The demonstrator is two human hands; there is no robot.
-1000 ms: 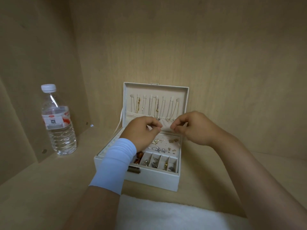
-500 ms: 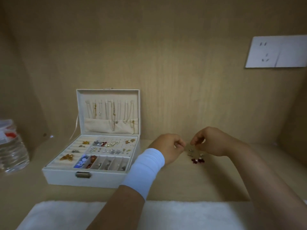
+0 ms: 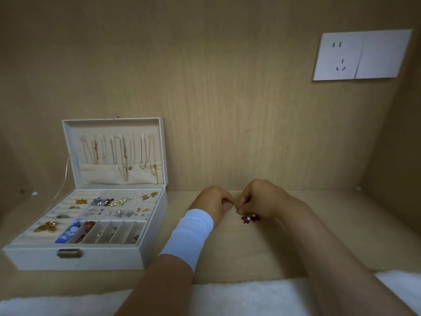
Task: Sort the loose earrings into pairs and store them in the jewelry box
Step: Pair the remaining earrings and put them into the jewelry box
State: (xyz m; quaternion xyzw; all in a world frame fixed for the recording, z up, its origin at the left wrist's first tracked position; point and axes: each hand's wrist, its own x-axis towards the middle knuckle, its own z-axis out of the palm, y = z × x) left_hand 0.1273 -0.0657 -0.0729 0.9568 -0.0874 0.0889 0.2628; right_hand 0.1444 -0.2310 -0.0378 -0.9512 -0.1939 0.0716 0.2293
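Left hand (image 3: pixel 214 205), right hand (image 3: pixel 262 199) curled close together beside open jewelry box (image 3: pixel 102 258); red earrings (image 3: pixel 250 218) under right hand.

Dark red earrings (image 3: pixel 250 218) lie right of the open white jewelry box (image 3: pixel 102 258).

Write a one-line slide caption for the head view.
Left hand and right hand meet at dark red flower-shaped earrings on a wooden shelf, beside an open white jewelry box.

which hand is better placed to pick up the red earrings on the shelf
Right, probably. The right hand has its curled fingertips directly at the red earrings, while the left hand lies further off, toward the jewelry box. Whether either hand pinches something is unclear.
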